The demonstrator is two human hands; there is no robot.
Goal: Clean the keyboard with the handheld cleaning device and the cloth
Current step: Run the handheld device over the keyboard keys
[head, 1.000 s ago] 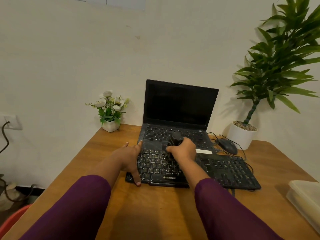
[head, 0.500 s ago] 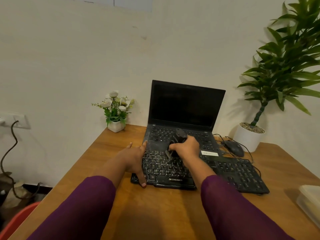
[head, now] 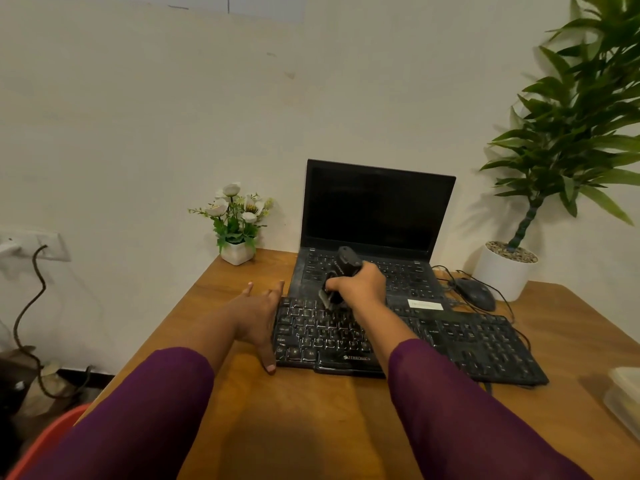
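Cleaning device [head: 341, 278] on keyboard [head: 450, 337]

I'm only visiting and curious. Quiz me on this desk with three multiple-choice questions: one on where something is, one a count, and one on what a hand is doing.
1. Where is the mouse?
A. right of the laptop
B. left of the laptop
C. on the laptop's screen

2. How many potted plants stand on the table?
A. one
B. two
C. four

3. What is the right hand doing?
A. lying flat
B. gripping the cleaning device at the keyboard
C. pointing at the wall

Answers:
1 A: the mouse lies beside the laptop's right edge.
2 B: there is a small flower pot and a large leafy plant.
3 B: its fingers curl round the device above the keys.
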